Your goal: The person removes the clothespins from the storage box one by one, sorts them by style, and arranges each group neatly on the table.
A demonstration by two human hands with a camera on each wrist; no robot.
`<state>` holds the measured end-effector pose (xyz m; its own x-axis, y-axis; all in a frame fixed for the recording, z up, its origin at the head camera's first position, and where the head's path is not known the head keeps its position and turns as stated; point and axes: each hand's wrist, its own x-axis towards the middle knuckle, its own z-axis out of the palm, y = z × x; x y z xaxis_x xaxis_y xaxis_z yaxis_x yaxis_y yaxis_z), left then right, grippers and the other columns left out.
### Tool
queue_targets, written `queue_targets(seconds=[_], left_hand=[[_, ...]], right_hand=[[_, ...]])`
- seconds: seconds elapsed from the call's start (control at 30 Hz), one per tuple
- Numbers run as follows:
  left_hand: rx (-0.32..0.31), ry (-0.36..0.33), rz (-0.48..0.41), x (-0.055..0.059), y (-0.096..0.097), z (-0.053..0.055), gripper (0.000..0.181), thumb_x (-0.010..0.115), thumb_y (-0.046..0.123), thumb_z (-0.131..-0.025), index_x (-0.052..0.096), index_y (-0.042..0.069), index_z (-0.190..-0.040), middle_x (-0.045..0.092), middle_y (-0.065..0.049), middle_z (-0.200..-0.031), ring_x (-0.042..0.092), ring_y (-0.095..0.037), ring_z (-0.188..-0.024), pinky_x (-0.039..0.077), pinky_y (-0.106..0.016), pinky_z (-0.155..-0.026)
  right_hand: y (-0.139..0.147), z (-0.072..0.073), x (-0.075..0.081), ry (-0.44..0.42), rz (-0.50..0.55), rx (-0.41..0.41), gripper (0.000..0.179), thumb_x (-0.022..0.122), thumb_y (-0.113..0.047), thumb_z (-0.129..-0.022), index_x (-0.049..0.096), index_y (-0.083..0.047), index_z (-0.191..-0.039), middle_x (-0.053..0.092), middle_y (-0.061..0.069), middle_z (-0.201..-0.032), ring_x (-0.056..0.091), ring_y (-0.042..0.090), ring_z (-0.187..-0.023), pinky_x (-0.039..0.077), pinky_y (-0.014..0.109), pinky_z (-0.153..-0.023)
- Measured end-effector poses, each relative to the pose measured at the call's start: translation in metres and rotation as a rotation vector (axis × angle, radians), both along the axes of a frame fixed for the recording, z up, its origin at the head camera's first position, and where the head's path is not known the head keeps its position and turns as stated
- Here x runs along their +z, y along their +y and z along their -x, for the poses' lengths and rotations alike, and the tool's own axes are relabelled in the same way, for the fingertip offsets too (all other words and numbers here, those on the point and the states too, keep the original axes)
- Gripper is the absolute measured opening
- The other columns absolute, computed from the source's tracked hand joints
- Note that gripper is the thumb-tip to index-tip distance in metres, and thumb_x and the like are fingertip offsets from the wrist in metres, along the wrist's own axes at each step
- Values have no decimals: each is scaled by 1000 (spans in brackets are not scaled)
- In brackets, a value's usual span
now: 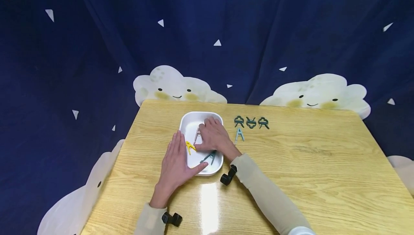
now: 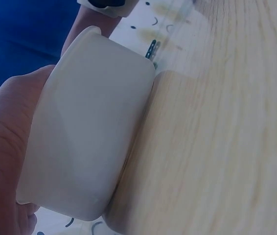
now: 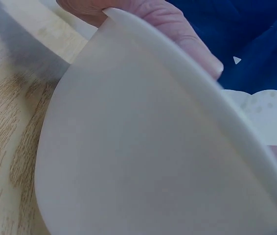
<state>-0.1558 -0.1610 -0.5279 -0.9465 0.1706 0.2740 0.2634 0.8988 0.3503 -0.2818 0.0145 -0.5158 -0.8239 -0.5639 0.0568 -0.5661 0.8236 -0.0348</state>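
Note:
A white plastic basin (image 1: 201,172) stands on the table, with clothespins inside. My left hand (image 1: 176,161) lies along its left rim, fingers straight and thumb stretched over the near corner. Inside the basin is my right hand (image 1: 213,134), its index finger and thumb at either end of a pink clothespin (image 1: 197,134); I cannot tell whether they pinch it. Beside the thumb lies a yellow clothespin (image 1: 189,147). A dark green clothespin (image 1: 210,156) is below the right wrist. Both wrist views show mostly the basin's outer wall (image 2: 89,122).
Right of the basin, a light blue clothespin (image 1: 239,134) lies on the wooden table (image 1: 307,163). Behind it are several dark green cloud-shaped clips (image 1: 251,122) in a row. A dark blue curtain (image 1: 207,19) hangs at the table's far edge.

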Motion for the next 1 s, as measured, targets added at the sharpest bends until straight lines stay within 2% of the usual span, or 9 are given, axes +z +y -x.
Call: queue_targets(seconds=[0.13, 0.33, 0.53, 0.67, 1.0], left_hand=[[-2, 5, 3, 0, 0, 1, 134, 56, 90, -80, 18, -9, -162, 14, -25, -172, 13, -35, -161, 17, -48, -130], [0, -20, 3, -1, 0, 1, 134, 55, 90, -80, 16, -7, -163, 11, -23, -173, 5, -30, -162, 13, -45, -131], [1, -7, 1, -1, -1, 1, 133, 57, 89, -80, 18, -8, -163, 13, -23, -173, 7, -30, -162, 17, -47, -130], [2, -18, -1, 0, 0, 1, 134, 57, 89, -80, 16, -7, -163, 13, -23, -173, 5, -28, -162, 15, -47, -130], [2, 4, 5, -1, 0, 0, 134, 57, 90, -80, 17, -8, -163, 15, -24, -172, 15, -36, -160, 18, -48, -130]], right_hand=[[0, 0, 0, 6, 2, -5, 61, 66, -74, -78, 64, -17, -99, 56, 6, -103, 47, 26, -104, 35, 43, -109], [-1, 0, 1, -3, 6, 0, 67, 64, -79, -78, 66, -16, -102, 57, 6, -106, 49, 27, -106, 37, 44, -108], [-1, -1, 2, -22, -5, 11, 67, 66, -75, -80, 66, -15, -110, 59, 8, -112, 49, 27, -111, 35, 44, -113], [0, -1, 2, -25, -18, 13, 67, 67, -74, -79, 66, -15, -112, 58, 7, -114, 48, 26, -110, 35, 42, -112], [2, -1, 2, -58, 36, 35, 61, 73, -74, -73, 60, -18, -94, 52, 0, -101, 43, 21, -98, 39, 38, -98]])
